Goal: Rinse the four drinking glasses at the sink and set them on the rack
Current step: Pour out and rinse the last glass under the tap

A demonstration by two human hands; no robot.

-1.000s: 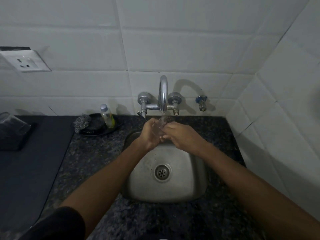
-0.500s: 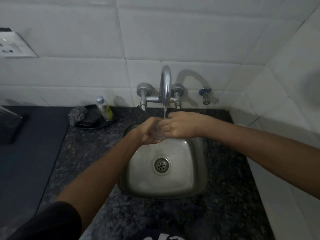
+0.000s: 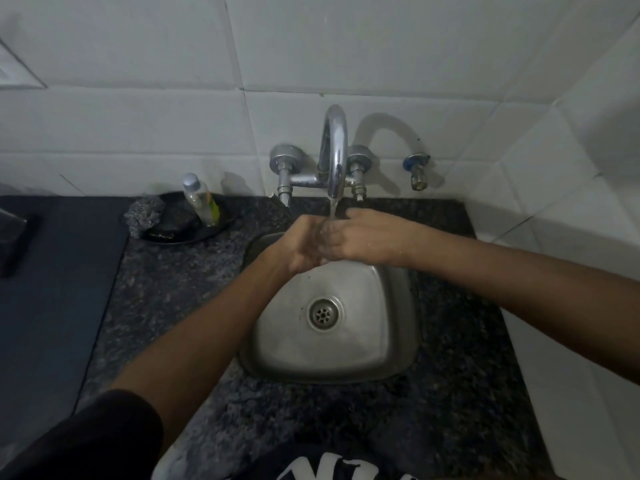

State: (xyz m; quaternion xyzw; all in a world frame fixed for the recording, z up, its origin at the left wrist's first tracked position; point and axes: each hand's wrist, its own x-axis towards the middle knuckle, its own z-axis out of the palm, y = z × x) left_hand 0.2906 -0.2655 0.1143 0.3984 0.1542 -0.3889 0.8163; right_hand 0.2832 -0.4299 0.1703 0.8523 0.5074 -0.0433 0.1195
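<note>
Clear drinking glass (image 3: 323,242), seemingly upright, sits under the curved chrome tap's (image 3: 335,150) stream above the steel sink (image 3: 346,341); left hand (image 3: 304,244) and right hand (image 3: 363,237) both curl round it, touching.

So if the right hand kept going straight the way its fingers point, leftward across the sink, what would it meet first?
The clear drinking glass it already grips under the running water, then at once the left hand cupped on the glass's other side. Depth between the hands is hard to judge; the right hand hides most of the glass.
</note>
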